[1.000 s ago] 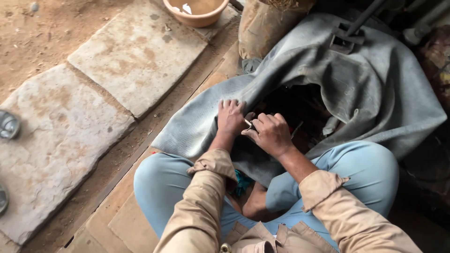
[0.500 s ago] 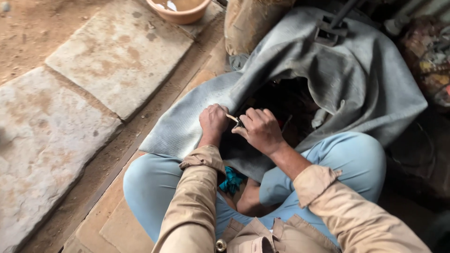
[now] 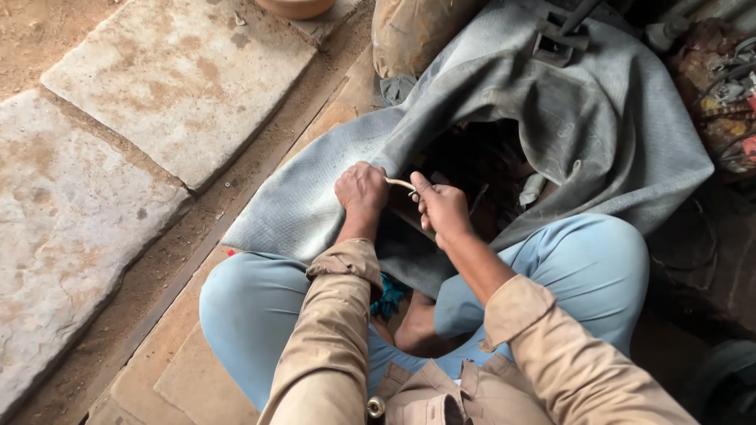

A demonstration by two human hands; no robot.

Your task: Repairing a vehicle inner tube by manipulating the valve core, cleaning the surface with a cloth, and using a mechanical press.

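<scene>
Left hand: the left hand (image 3: 361, 189) is closed into a fist on the edge of the grey rubber sheet (image 3: 567, 126), at about 9 o'clock from the right hand.
Right hand: the right hand (image 3: 442, 208) has its fingers pinched together on a thin pale stick (image 3: 400, 183); what kind of tool it is, I cannot tell.
Stick: it runs between the two hands, its far end touching or just beside the left fist, over the dark opening (image 3: 480, 157) in the sheet.
Rubber sheet: it lies draped over the person's lap and spreads up toward 12 and 2 o'clock, folded around the dark opening.
Legs: the person sits cross-legged in light blue trousers (image 3: 252, 307), with tan sleeves (image 3: 339, 330) rolled to the forearm.
Stone slabs: two flat stone slabs (image 3: 181, 75) lie on the dirt at 9 to 11 o'clock, well apart from the hands.
Sack: a brown sack (image 3: 417, 31) stands at 12 o'clock, just beside the sheet's far edge.
Metal piece: a dark metal piece (image 3: 555, 43) rests on the sheet at 1 o'clock.
Clutter: blurred wires and scraps (image 3: 720, 86) sit at 2 o'clock.
</scene>
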